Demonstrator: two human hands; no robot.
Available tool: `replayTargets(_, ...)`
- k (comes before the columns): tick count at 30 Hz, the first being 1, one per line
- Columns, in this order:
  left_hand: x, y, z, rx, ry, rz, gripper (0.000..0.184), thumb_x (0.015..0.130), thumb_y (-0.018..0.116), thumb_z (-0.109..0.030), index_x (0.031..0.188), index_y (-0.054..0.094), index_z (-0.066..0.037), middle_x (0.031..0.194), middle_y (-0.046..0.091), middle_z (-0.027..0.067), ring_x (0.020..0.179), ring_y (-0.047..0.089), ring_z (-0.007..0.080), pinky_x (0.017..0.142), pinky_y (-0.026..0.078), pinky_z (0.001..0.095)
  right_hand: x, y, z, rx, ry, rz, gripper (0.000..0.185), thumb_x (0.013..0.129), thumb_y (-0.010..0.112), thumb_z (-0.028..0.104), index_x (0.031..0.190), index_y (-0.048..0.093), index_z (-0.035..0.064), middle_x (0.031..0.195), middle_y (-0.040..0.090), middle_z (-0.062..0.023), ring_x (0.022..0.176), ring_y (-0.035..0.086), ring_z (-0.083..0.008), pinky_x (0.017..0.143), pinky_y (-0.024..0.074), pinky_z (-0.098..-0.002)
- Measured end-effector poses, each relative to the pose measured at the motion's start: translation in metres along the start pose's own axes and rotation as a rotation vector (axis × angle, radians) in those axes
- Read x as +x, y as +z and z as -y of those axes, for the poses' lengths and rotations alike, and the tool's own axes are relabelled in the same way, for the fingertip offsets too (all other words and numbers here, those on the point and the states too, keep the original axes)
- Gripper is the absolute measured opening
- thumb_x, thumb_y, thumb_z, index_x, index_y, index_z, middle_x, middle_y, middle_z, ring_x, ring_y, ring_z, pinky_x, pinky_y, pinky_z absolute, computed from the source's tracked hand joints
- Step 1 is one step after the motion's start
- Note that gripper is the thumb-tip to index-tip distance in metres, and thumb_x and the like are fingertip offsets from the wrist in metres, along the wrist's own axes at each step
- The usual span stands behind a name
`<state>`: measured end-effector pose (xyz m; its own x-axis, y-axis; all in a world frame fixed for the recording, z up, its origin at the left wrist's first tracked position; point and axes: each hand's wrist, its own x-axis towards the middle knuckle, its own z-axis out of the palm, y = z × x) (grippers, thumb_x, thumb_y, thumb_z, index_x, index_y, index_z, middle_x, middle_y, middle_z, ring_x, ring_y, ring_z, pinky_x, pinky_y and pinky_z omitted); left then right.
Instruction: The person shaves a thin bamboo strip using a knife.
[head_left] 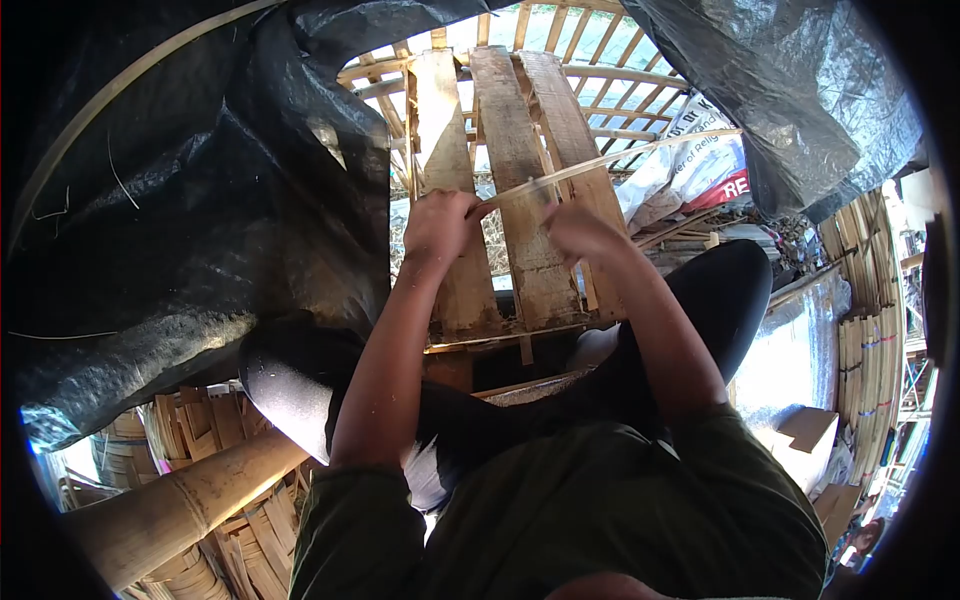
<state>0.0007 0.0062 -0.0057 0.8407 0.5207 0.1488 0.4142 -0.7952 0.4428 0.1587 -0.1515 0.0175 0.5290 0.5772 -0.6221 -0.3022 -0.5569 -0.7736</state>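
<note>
The left hand point(437, 228) has its grip closed on a thin strip point(625, 157), near 1 end. This strip passes over 3 boards point(508, 120) and reaches in front of the sack point(695, 168). The right hand point(588, 236) has its grip curled around a tool point(541, 191), too blurred to identify, beside the strip.

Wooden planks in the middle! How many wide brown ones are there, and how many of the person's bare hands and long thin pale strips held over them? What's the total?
Wide flat brown wooden planks: 3
Bare hands, left hand and right hand: 2
Long thin pale strip: 1
Total: 6
</note>
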Motion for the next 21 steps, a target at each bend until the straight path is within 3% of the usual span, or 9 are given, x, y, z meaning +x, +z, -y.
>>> replayTargets(3, 0.001, 0.001, -0.001, 0.001, 0.006, 0.007, 0.028, 0.089, 0.069, -0.040, 0.093, 0.078, -0.013, 0.080, 0.071, 0.0139, 0.080, 0.069, 0.0330, 0.077, 0.054, 0.0430, 0.008, -0.014, 0.005, -0.238, -0.003, 0.059, 0.034, 0.105, 0.045, 0.032, 0.085, 0.053, 0.0061, 0.062, 0.041, 0.0018, 0.045, 0.034, -0.0102, 0.039, 0.0312, -0.0313)
replayTargets(5, 0.001, -0.001, -0.001, -0.005, 0.001, 0.011, 0.028, 0.089, 0.069, -0.040, 0.093, 0.078, -0.014, 0.081, 0.071, 0.0137, 0.081, 0.069, 0.0329, 0.077, 0.054, 0.0430, 0.021, -0.026, 0.004, 0.315, -0.227, -0.294, 0.033, 0.105, 0.045, 0.028, 0.108, 0.054, -0.0037, 0.066, 0.056, -0.0050, 0.052, 0.056, -0.0149, 0.044, 0.0475, -0.0318)
replayTargets(6, 0.000, -0.003, -0.003, -0.011, -0.016, 0.025, 0.028, 0.089, 0.069, -0.041, 0.093, 0.078, -0.014, 0.081, 0.071, 0.0137, 0.080, 0.069, 0.0328, 0.077, 0.054, 0.0432, 0.003, -0.003, 0.015, 0.196, -0.212, -0.522, 0.035, 0.108, 0.037, 0.027, 0.083, 0.049, 0.0061, 0.060, 0.038, 0.0027, 0.044, 0.030, -0.0086, 0.038, 0.0249, -0.0296)
replayTargets(7, -0.001, -0.005, -0.005, -0.015, -0.031, 0.041, 0.029, 0.089, 0.069, -0.041, 0.094, 0.078, -0.014, 0.081, 0.071, 0.0136, 0.080, 0.069, 0.0327, 0.077, 0.054, 0.0434, -0.006, 0.013, 0.012, 0.200, -0.210, -0.520, 0.035, 0.108, 0.037, 0.027, 0.083, 0.049, 0.0061, 0.060, 0.038, 0.0027, 0.044, 0.030, -0.0086, 0.038, 0.0249, -0.0296)
replayTargets(9, -0.001, -0.002, -0.001, -0.020, -0.018, 0.038, 0.029, 0.089, 0.068, -0.041, 0.094, 0.078, -0.015, 0.081, 0.071, 0.0136, 0.080, 0.069, 0.0326, 0.077, 0.054, 0.0435, -0.020, 0.028, 0.004, -0.020, 0.080, 0.131, 0.032, 0.107, 0.038, 0.026, 0.084, 0.048, 0.0068, 0.058, 0.036, 0.0033, 0.043, 0.029, -0.0086, 0.038, 0.0233, -0.0279)
replayTargets(11, 0.001, 0.001, 0.002, -0.030, -0.010, 0.025, 0.028, 0.089, 0.068, -0.041, 0.094, 0.078, -0.015, 0.080, 0.071, 0.0136, 0.080, 0.069, 0.0324, 0.077, 0.054, 0.0436, 0.001, 0.008, 0.005, -0.125, 0.008, 0.069, 0.032, 0.108, 0.038, 0.027, 0.084, 0.046, 0.0070, 0.057, 0.035, 0.0030, 0.043, 0.029, -0.0089, 0.038, 0.0239, -0.0276)
replayTargets(14, -0.001, 0.000, 0.000, 0.020, 0.041, -0.033, 0.027, 0.089, 0.068, -0.040, 0.094, 0.078, -0.015, 0.080, 0.071, 0.0132, 0.080, 0.069, 0.0320, 0.077, 0.054, 0.0438, 0.013, -0.005, 0.005, 0.458, -0.297, -0.327, 0.027, 0.106, 0.040, 0.023, 0.083, 0.044, 0.0094, 0.057, 0.033, 0.0034, 0.042, 0.029, -0.0080, 0.037, 0.0266, -0.0281)
replayTargets(17, 0.000, -0.006, -0.005, -0.031, -0.051, 0.055, 0.026, 0.089, 0.069, -0.039, 0.093, 0.078, -0.015, 0.083, 0.071, 0.0131, 0.081, 0.069, 0.0323, 0.078, 0.054, 0.0438, -0.007, 0.040, -0.013, -0.228, -0.092, -0.014, 0.025, 0.106, 0.041, 0.024, 0.083, 0.043, 0.0133, 0.058, 0.032, 0.0061, 0.043, 0.028, -0.0065, 0.038, 0.0248, -0.0276)
replayTargets(21, 0.001, -0.002, -0.001, -0.041, -0.015, 0.030, 0.026, 0.089, 0.069, -0.038, 0.094, 0.078, -0.014, 0.083, 0.071, 0.0138, 0.082, 0.069, 0.0330, 0.077, 0.054, 0.0430, -0.006, 0.009, 0.004, 0.372, -0.084, 0.008, 0.023, 0.105, 0.037, 0.020, 0.092, 0.048, 0.0048, 0.065, 0.044, -0.0016, 0.044, 0.038, -0.0120, 0.038, 0.0347, -0.0303)
